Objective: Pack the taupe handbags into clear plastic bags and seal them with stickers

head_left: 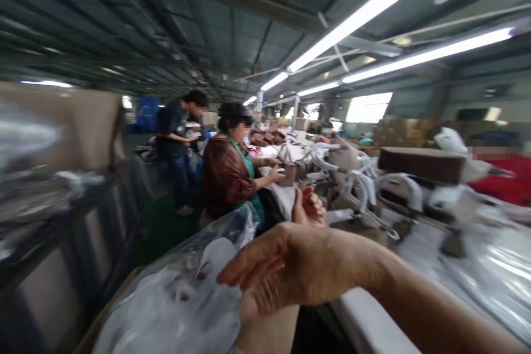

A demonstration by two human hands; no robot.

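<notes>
My right hand [298, 265] reaches across from the right, its fingers pointing left and the thumb apart below them. Its fingertips overlap the edge of a clear plastic bag [166, 310] with white wrapping inside; whether they touch it I cannot tell. Behind my right wrist, my left hand [309, 207] is raised with its fingers loosely curled, the thumb apart and nothing seen in it. My right hand hides the left forearm. Below my right hand is a beige surface [271, 329], its kind unclear.
A co-worker in a green apron [251, 160] handles a brown item at the long table; another person [176, 144] stands behind. Bags with white-wrapped handles [398, 180] crowd the table on the right. Plastic-covered goods [33, 199] line the left. A red-clothed person [506, 177] is at far right.
</notes>
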